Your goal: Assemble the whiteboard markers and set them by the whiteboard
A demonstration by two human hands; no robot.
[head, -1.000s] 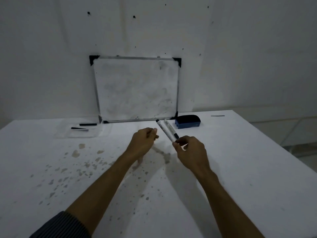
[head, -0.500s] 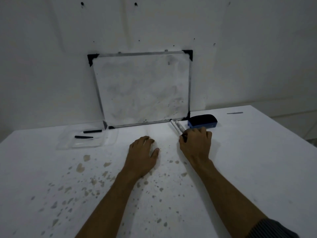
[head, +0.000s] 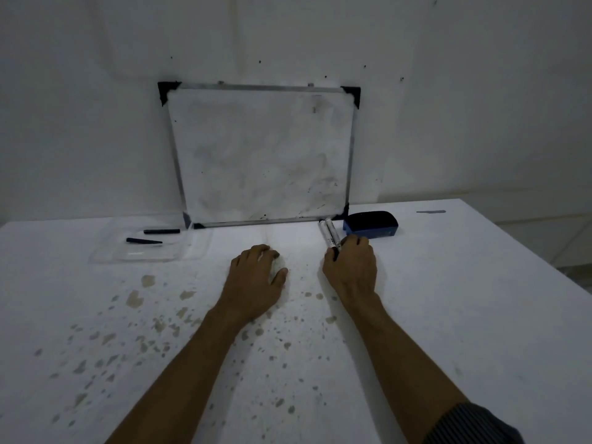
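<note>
The right hand [head: 350,267] fingers clamp two markers [head: 328,233] at the bench's far edge; letting go carelessly could roll them. The left hand [head: 256,277] rests flat, fingers spread.

Left hand [head: 256,277] lies flat, palm down; right hand [head: 350,267] curled, fingers pinched.
</note>
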